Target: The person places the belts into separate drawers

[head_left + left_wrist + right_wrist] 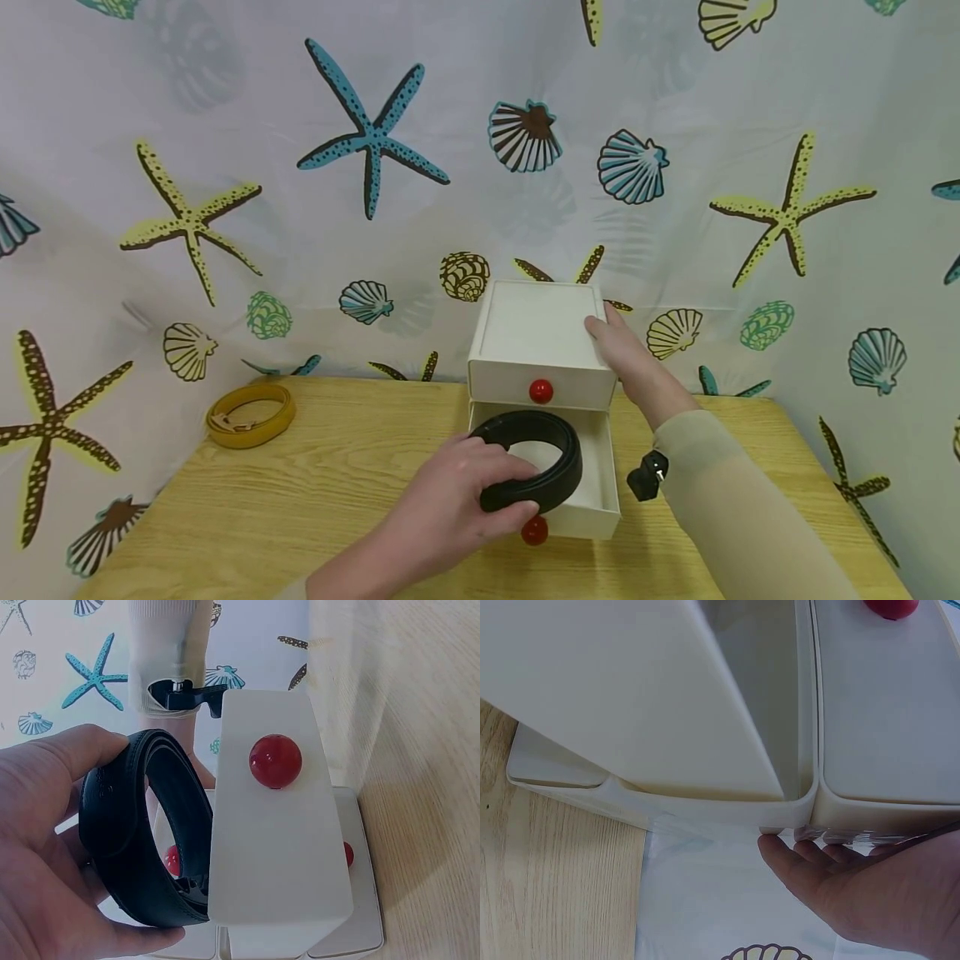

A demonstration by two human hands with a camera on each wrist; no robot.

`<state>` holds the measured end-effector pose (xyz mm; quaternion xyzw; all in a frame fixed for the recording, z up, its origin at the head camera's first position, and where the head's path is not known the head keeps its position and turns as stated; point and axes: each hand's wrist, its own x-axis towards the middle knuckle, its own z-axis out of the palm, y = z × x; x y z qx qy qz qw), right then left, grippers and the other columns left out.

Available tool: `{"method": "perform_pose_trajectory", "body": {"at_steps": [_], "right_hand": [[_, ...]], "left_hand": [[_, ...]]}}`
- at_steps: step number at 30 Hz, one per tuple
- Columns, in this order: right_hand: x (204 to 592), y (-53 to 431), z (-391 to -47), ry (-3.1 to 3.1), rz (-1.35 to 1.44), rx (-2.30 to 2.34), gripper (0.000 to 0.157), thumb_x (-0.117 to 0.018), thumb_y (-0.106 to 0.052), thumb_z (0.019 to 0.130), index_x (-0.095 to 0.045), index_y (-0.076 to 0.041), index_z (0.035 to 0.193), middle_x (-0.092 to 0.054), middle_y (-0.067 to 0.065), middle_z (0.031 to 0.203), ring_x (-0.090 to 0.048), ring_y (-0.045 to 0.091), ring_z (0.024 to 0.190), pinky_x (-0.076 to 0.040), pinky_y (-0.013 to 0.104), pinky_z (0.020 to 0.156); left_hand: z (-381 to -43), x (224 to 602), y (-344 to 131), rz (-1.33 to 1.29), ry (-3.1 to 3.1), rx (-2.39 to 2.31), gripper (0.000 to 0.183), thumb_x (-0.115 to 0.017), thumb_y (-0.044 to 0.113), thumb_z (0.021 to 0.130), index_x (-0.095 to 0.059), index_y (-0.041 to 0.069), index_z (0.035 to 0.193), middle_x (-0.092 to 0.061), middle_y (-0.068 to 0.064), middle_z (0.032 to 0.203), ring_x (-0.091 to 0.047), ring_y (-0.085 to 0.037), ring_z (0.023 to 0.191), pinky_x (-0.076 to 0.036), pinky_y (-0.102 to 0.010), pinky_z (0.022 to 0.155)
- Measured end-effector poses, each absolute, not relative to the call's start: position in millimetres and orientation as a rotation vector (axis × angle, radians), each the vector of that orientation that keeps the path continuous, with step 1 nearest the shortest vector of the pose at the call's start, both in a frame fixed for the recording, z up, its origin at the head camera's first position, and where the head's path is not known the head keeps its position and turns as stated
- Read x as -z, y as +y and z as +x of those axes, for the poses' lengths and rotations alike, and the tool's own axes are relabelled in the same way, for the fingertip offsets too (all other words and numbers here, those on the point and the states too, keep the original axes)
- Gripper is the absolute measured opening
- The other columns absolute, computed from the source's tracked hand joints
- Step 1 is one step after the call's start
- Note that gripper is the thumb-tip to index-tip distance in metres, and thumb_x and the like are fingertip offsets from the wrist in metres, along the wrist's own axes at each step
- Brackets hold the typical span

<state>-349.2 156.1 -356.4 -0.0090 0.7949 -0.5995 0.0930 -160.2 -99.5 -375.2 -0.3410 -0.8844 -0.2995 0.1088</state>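
We note the coiled black belt (564, 477) just right of the frame's lower centre, pinched between our left hand's (457, 492) thumb and fingers, above the pulled-out drawer (583, 523); whether they touch, we cannot tell. Our right hand (628, 354) lies against the white drawer unit (542, 321), fingers along its side. At the left of the frame we record a coiled yellow belt (262, 428) on the wooden table (337, 475).

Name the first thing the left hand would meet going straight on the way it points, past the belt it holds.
Beyond the black belt, the left hand would probably meet the open white drawer, though depth leaves unclear whether its rim or inside comes first.
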Motion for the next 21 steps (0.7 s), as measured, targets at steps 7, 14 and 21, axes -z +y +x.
{"method": "perform_pose_trajectory", "body": {"at_steps": [7,14,21], "right_hand": [[356,156,-349,2.362,-0.044,1.781,0.070,-0.032,-0.034,0.120,0.004,-0.019,0.178,-0.003,0.014,0.185,-0.009,0.038,0.168,-0.012,0.060,0.133],[357,157,-349,2.362,-0.051,1.788,0.070,-0.032,-0.034,0.120,0.003,-0.020,0.178,-0.004,0.014,0.184,-0.010,0.037,0.168,-0.013,0.060,0.133],[357,157,-350,2.368,-0.062,1.780,0.070,-0.031,-0.034,0.120,0.004,-0.019,0.178,-0.005,0.015,0.184,-0.012,0.038,0.167,-0.014,0.061,0.133]], "left_hand": [[-165,377,-96,-1.015,-2.619,0.900,0.016,-0.090,0.023,0.096,-0.085,0.022,0.112,-0.077,0.018,0.103,-0.064,-0.008,0.097,-0.054,-0.039,0.094],[-171,379,-92,-1.041,-2.607,0.899,0.015,-0.090,0.022,0.095,-0.085,0.022,0.109,-0.078,0.018,0.101,-0.064,-0.008,0.095,-0.053,-0.037,0.091],[-178,382,-87,-1.051,-2.612,0.893,0.015,-0.090,0.022,0.095,-0.085,0.021,0.109,-0.078,0.015,0.100,-0.065,-0.008,0.094,-0.053,-0.036,0.089]]}}
